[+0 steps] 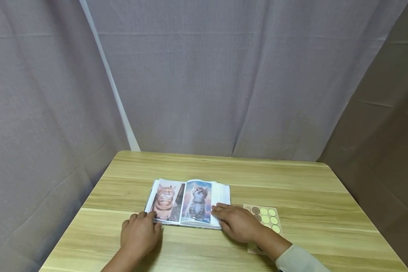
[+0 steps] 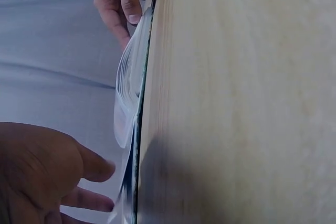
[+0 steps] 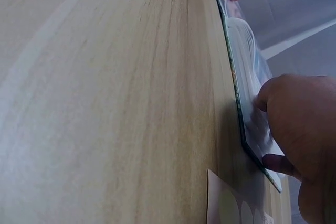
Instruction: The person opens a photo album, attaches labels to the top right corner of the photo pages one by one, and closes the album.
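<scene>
Head view first: I see the album (image 1: 224, 196) lying open on the table (image 1: 292, 189), just below the centre of the frame. An orange cat picture (image 1: 164, 202) fills its left page; a grey kitten picture (image 1: 198, 202) faces it, with white leaves fanned at the right edge. At lower left, the left hand (image 1: 140, 235) touches the album's near corner, fingers gently bent, thumb apart. The right hand (image 1: 239, 223) comes from lower right, its fingers loosely stretched over the right page edges, and partly covers a sheet (image 1: 265, 219) of yellow and brown circles. Its sleeve is pale cloth. The table is light wood-grain with rounded corners; grey curtain (image 1: 190, 94) hangs behind in soft folds.

Left wrist view shows me the album edge-on, left of centre, its clear leaves bowed into a curve. The left hand, at lower left, has thumb and fingers spread, nothing visible between them. The right hand rests on the leaves at the top.

Right wrist view gives me the dark, patterned cover edge right of centre. The right hand lies across the leaves, fingers apart; the left is cropped at the top, and from there I cannot tell its grip.
</scene>
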A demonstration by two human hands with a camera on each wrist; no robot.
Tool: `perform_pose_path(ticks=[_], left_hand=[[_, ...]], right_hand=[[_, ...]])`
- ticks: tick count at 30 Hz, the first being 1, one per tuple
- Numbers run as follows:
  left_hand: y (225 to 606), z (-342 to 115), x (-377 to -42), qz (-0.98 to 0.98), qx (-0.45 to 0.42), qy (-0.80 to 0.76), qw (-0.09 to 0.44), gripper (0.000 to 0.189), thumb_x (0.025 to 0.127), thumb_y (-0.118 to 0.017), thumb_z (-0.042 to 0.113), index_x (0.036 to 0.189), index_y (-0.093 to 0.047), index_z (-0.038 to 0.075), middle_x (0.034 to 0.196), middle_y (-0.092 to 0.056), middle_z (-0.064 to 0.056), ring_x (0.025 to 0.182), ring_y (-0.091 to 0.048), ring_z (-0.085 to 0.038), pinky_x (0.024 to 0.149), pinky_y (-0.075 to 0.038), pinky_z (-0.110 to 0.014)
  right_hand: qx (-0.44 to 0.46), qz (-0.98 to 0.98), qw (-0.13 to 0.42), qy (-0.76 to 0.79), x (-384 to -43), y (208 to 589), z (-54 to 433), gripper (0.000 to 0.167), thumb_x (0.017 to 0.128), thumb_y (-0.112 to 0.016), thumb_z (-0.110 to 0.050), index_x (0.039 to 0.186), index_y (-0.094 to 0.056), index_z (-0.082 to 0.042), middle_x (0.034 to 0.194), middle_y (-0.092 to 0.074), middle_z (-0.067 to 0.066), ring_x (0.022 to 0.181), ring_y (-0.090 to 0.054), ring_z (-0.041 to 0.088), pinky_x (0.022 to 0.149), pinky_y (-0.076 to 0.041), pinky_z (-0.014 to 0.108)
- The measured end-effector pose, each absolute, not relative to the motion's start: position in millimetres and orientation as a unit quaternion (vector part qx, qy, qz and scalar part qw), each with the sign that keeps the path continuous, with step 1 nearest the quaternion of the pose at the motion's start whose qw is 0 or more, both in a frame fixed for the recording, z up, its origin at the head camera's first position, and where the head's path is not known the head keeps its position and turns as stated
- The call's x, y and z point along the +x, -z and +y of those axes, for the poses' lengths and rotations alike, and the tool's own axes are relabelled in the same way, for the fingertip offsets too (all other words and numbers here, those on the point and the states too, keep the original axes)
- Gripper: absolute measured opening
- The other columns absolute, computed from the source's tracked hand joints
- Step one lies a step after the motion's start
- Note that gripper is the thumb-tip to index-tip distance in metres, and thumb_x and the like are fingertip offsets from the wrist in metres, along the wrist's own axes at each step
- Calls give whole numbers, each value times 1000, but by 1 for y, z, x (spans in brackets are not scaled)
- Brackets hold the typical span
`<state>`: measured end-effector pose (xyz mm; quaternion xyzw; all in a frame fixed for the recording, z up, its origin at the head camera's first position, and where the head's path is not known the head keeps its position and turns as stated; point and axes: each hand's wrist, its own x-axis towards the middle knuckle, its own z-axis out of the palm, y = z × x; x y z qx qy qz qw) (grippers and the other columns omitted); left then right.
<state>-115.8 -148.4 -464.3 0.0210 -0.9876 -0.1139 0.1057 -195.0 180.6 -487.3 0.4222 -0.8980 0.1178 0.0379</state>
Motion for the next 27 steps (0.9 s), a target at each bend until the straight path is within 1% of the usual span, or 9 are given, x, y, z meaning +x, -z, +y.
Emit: perform_pose_path(ticks=[3,7,14,16,21,27], left_hand=[[465,-148,-116,-990,21,110,84,42,90,-71,33,122,-72,5,118,-68,-20,109,-61,-44,89,-45,-64],[466,-148,-116,-992,18,108,68,44,91,-70,34,124,-71,4,122,-67,-23,114,-59,-46,94,-43,-67],[464,-143,-117,-992,13,103,68,41,90,-71,34,120,-71,5,123,-65,-23,116,-57,-46,95,-41,-68],[463,-140,-117,-992,9,101,76,40,89,-72,34,118,-72,6,120,-66,-22,112,-59,-45,91,-44,-65],[460,-127,-117,-989,-13,105,99,41,87,-74,34,115,-72,5,108,-69,-17,96,-63,-40,73,-51,-55],[454,-107,-116,-980,-70,151,111,38,86,-77,32,114,-74,7,106,-72,-13,87,-70,-36,66,-56,-53]], right_hand=[[425,-897,38,-115,-195,487,181,41,105,-55,-22,144,-61,-12,150,-54,3,140,-48,25,110,-42,48],[428,-896,36,-112,-195,487,181,42,105,-55,-22,145,-60,-11,151,-53,3,141,-47,25,112,-41,47],[424,-898,27,-112,-192,484,185,42,105,-56,-23,145,-59,-10,152,-52,4,142,-46,26,112,-40,47],[423,-899,30,-109,-192,484,187,42,105,-57,-24,144,-60,-11,152,-52,3,142,-45,25,112,-40,47],[425,-897,47,-115,-190,483,192,42,104,-59,-23,143,-61,-10,151,-53,2,142,-45,27,112,-41,47],[417,-899,52,-123,-187,480,199,43,102,-62,-22,143,-61,-10,150,-54,2,142,-45,28,109,-44,50]])
